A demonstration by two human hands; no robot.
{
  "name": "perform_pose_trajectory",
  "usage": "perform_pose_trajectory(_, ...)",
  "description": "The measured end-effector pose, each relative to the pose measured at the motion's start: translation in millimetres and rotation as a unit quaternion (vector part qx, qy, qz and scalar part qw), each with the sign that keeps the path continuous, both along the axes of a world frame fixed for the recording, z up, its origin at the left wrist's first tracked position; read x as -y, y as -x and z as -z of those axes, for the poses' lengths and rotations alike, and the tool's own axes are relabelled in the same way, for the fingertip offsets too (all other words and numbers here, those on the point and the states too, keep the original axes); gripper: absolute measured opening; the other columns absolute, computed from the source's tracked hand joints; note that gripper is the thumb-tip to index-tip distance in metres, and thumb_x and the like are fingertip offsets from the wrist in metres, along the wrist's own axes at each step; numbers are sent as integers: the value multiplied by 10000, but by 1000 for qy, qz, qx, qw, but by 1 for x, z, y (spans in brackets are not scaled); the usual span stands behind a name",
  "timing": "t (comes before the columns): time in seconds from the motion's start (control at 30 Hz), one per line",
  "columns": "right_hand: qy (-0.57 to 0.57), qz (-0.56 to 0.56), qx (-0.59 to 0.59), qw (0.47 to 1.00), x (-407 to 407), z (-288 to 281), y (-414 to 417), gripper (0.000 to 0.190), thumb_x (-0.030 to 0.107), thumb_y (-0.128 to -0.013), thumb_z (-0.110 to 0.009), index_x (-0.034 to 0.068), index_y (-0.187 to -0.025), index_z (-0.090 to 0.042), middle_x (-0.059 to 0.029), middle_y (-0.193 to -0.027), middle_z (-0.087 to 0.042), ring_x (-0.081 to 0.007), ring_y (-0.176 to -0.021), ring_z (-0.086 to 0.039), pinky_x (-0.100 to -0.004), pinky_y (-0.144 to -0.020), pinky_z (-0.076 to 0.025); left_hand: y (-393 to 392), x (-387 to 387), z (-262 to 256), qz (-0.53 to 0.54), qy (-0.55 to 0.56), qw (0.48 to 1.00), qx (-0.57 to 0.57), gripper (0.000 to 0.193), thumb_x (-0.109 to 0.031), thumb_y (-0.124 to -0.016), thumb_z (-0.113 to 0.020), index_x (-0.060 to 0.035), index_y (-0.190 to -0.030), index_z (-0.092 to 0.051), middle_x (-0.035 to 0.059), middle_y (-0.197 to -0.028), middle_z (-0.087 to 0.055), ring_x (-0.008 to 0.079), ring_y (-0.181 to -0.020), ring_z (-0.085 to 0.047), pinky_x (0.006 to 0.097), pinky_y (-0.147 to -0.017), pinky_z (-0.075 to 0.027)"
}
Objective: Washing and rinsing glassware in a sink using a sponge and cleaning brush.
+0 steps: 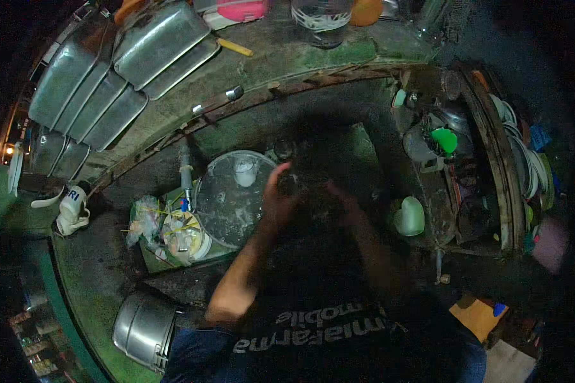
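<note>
My left hand [279, 196] is raised just right of a large round tub of water [232, 218], its fingers curved beside a dark shape. My right hand [342, 203] lies in deep shadow a little to the right. A small glass-like thing seems to be between the hands, but darkness hides what it is and whether either hand grips it. In the tub, near its far rim, stands a whitish cup [245, 172]. Left of the tub, a tap pipe [186, 177] with a blue handle rises beside a white bucket [200, 245] holding scraps and straws.
Upturned metal food pans [163, 43] lie stacked on the upper-left ledge. A large metal pot [144, 330] stands lower left, and a white mug [73, 210] farther up. At right are a pale green container [410, 216], a wooden beam [496, 163] and stacked plates [532, 158].
</note>
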State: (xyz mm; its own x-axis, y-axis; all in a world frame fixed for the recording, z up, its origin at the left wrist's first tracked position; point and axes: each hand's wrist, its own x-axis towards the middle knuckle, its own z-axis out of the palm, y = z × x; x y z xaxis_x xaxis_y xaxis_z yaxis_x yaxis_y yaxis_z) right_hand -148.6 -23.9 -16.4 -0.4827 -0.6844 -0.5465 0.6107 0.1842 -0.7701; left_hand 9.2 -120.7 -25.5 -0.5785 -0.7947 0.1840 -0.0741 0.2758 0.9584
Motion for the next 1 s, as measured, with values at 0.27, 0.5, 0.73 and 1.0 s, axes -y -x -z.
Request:
perform_pose_trajectory(0.27, 81, 25, -248, 965, -2, -23, 42, 377, 319, -933, -500, 28, -1171, -522, -163, -1238, -525, -317, -1103, -524, -431, -1008, -329, -11, -14, -22, -74, -523, 811, -250, 410, -360, -887, -566, -203, -1245, -446, 92, -1032, -606, 262, -836, -639, 396, -715, -542)
perform_pose_trajectory(0.5, 243, -263, -644, 676, -17, -56, 22, 415, 187, -799, -619, 33, -1177, -548, -208, -1145, -568, -350, -1122, -515, -479, -995, -356, -3, -29, -33, -67, -591, 766, -245, 415, -426, -875, -547, -67, -1084, -550, 109, -963, -649, 248, -831, -655, 386, -699, -568)
perform_pose_trajectory(0.73, 250, -499, -519, 648, -31, -66, 65, 557, 151, -767, -670, 91, -1292, -491, -190, -1297, -488, -313, -1175, -502, -434, -1020, -352, 29, -64, -86, -43, -558, 821, -118, 589, -540, -912, -427, -24, -1190, -488, 150, -1023, -635, 276, -790, -672, 376, -688, -586)
perform_pose_trajectory(1.0, 224, -184, -237, 927, -44, -78, 41, 455, 11, -754, -696, -7, -1175, -522, -82, -1067, -624, -158, -979, -589, -307, -865, -471, 36, -63, -106, -4, -246, 966, -85, 430, -137, -913, -546, -116, -1299, -356, 83, -1181, -463, 185, -993, -539, 356, -772, -543)
